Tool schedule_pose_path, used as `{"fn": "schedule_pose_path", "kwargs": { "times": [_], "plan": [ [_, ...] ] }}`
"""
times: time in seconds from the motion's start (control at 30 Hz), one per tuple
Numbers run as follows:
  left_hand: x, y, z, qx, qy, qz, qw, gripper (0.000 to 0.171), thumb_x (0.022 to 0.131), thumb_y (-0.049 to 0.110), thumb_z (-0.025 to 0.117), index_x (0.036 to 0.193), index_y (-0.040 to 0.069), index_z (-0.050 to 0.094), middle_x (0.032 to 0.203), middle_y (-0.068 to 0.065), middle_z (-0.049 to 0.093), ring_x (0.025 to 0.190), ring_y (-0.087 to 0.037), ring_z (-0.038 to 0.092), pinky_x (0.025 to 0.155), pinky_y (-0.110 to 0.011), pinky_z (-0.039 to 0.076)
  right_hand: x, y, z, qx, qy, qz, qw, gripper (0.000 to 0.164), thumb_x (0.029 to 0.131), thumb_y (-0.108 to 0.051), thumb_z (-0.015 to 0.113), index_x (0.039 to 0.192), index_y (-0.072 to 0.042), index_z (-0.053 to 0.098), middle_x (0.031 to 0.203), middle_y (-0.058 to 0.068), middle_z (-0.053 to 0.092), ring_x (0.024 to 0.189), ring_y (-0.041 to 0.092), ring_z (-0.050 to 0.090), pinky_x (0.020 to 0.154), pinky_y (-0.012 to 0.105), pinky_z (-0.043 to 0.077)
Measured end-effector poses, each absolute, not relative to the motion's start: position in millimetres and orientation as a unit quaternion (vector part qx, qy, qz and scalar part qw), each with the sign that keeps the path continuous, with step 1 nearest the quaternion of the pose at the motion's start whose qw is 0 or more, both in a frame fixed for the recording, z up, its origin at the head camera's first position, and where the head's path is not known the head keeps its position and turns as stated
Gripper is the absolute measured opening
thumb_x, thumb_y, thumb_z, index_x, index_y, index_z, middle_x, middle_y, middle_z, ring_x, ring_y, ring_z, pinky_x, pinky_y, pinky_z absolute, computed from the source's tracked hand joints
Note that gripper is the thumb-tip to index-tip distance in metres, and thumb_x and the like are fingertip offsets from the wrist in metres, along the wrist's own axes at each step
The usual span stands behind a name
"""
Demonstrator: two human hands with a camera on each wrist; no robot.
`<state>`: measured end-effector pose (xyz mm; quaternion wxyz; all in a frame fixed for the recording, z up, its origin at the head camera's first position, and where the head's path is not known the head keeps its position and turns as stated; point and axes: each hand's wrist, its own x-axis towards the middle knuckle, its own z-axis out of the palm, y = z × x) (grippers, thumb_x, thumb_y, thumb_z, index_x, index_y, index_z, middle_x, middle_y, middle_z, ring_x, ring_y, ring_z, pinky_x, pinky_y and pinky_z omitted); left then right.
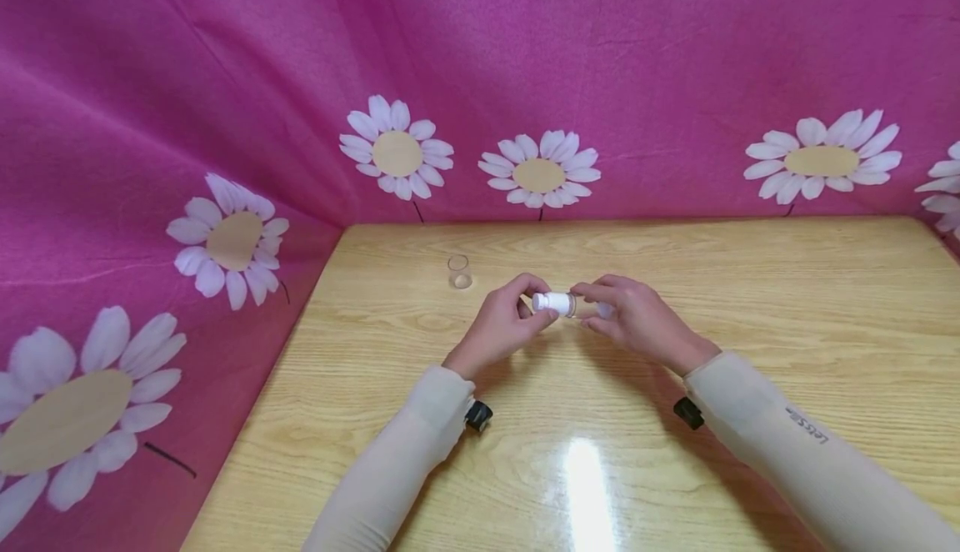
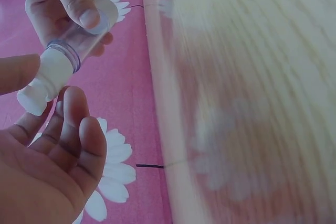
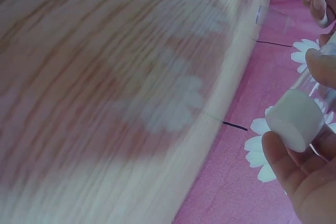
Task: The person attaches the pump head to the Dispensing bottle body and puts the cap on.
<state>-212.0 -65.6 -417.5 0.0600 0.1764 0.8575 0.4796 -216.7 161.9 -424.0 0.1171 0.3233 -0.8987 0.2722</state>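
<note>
A small clear bottle with a white pump top (image 1: pixel 555 303) lies sideways between both hands, held above the table. My left hand (image 1: pixel 498 323) pinches the white pump top between thumb and fingers. In the left wrist view, the pump top (image 2: pixel 55 72) shows a short nozzle and joins the clear tube (image 2: pixel 81 40) at a ringed collar. My right hand (image 1: pixel 641 323) grips the clear tube, its thumb laid along the side. The bottle's white base (image 3: pixel 295 120) pokes out past the right fingers in the right wrist view.
An open-topped clear cap (image 1: pixel 460 281) stands on the wooden table (image 1: pixel 360 368), beyond and left of the left hand. A pink cloth (image 1: pixel 637 60) with large white daisies hangs behind the table and along its left side.
</note>
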Motion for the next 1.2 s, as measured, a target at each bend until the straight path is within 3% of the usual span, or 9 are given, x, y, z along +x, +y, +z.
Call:
{"fn": "schedule_pose_path", "kwargs": {
  "times": [0.13, 0.27, 0.37, 0.47, 0.63, 0.83, 1.03, 1.2],
  "plan": [
    [-212.2, -64.6, -417.9, 0.165, 0.859, 0.480, 0.069, 0.030, 0.096, 0.033, 0.065, 0.120, 0.017, 0.057, 0.092, -0.002, 0.062, 0.065, -0.012, 0.052, 0.057, -0.024, 0.043, -216.4, 162.7, -423.0, 0.318, -0.901, 0.272, 0.114, 0.041, 0.081, -0.008, 0.081, 0.120, -0.008, 0.070, 0.100, 0.013, 0.072, 0.079, 0.019, 0.063, 0.069, 0.034, 0.054],
    [-213.3, -61.7, -416.1, 0.113, 0.872, 0.470, 0.073, 0.042, 0.100, 0.055, 0.048, 0.115, 0.018, 0.059, 0.103, -0.002, 0.063, 0.075, -0.016, 0.055, 0.065, -0.028, 0.046, -216.7, 163.0, -421.7, 0.313, -0.904, 0.270, 0.113, 0.042, 0.082, -0.009, 0.080, 0.122, -0.008, 0.069, 0.101, 0.013, 0.072, 0.079, 0.019, 0.063, 0.070, 0.035, 0.055],
    [-215.7, -59.5, -414.3, 0.082, 0.880, 0.462, 0.074, 0.056, 0.098, 0.065, 0.041, 0.100, 0.014, 0.064, 0.086, -0.001, 0.064, 0.070, -0.017, 0.052, 0.063, -0.028, 0.042, -216.7, 162.5, -421.0, 0.311, -0.904, 0.270, 0.112, 0.042, 0.082, -0.009, 0.080, 0.122, -0.008, 0.069, 0.102, 0.013, 0.072, 0.081, 0.020, 0.064, 0.071, 0.036, 0.056],
    [-217.2, -57.5, -412.3, 0.077, 0.881, 0.458, 0.086, 0.062, 0.097, 0.065, 0.044, 0.090, 0.007, 0.065, 0.071, 0.001, 0.057, 0.063, -0.015, 0.046, 0.058, -0.028, 0.037, -216.1, 162.1, -420.6, 0.311, -0.904, 0.272, 0.112, 0.041, 0.082, -0.009, 0.080, 0.122, -0.008, 0.069, 0.103, 0.013, 0.072, 0.082, 0.020, 0.065, 0.071, 0.036, 0.056],
    [-216.7, -55.9, -411.7, 0.068, 0.881, 0.458, 0.099, 0.057, 0.097, 0.059, 0.051, 0.083, 0.005, 0.063, 0.064, 0.002, 0.049, 0.057, -0.015, 0.042, 0.054, -0.028, 0.035, -215.9, 161.3, -422.0, 0.314, -0.902, 0.276, 0.104, 0.040, 0.082, -0.008, 0.079, 0.121, -0.008, 0.069, 0.102, 0.013, 0.071, 0.080, 0.019, 0.063, 0.070, 0.034, 0.055],
    [-215.5, -56.0, -411.9, 0.059, 0.886, 0.447, 0.107, 0.055, 0.097, 0.058, 0.052, 0.085, 0.005, 0.064, 0.065, 0.002, 0.050, 0.058, -0.015, 0.043, 0.053, -0.027, 0.034, -216.3, 161.9, -423.9, 0.321, -0.901, 0.272, 0.110, 0.039, 0.081, -0.006, 0.080, 0.119, -0.007, 0.070, 0.100, 0.012, 0.071, 0.079, 0.018, 0.063, 0.069, 0.034, 0.055],
    [-214.6, -57.0, -412.6, 0.066, 0.888, 0.442, 0.106, 0.049, 0.096, 0.058, 0.054, 0.079, 0.013, 0.061, 0.067, 0.002, 0.054, 0.060, -0.015, 0.046, 0.054, -0.028, 0.036, -215.4, 162.5, -422.5, 0.317, -0.903, 0.274, 0.098, 0.040, 0.082, -0.008, 0.080, 0.120, -0.009, 0.070, 0.102, 0.012, 0.071, 0.080, 0.018, 0.062, 0.070, 0.033, 0.054],
    [-214.7, -60.1, -415.9, 0.113, 0.875, 0.460, 0.096, 0.027, 0.095, 0.044, 0.063, 0.097, 0.018, 0.062, 0.082, 0.001, 0.059, 0.069, -0.014, 0.052, 0.061, -0.026, 0.043, -215.4, 162.3, -422.1, 0.319, -0.903, 0.270, 0.095, 0.039, 0.083, -0.010, 0.079, 0.121, -0.010, 0.070, 0.104, 0.012, 0.071, 0.080, 0.017, 0.062, 0.071, 0.032, 0.054]
  ]
}}
